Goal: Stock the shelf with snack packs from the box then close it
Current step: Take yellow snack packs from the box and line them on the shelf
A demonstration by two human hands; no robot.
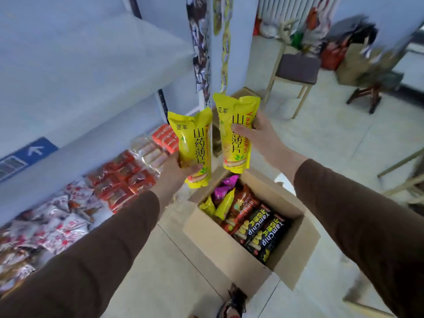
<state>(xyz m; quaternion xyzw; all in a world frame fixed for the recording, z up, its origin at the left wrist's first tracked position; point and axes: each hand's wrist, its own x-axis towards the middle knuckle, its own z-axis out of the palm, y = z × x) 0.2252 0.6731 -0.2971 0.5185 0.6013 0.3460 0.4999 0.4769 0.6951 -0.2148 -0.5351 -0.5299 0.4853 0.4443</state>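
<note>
I have a yellow pack (195,145) gripped low in my left hand (176,171) and another pack (236,131) pinched mid-length in my right hand (254,134), both upright at frame centre above the open box (250,260). The shelf (75,72) lies to the upper left, so I judge the left hand nearer.

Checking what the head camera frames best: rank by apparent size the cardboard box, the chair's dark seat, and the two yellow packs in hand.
1. cardboard box, largest by far.
2. chair's dark seat, though it is farther away.
3. yellow pack in left hand and yellow pack in right hand: alike, unranked.
</note>
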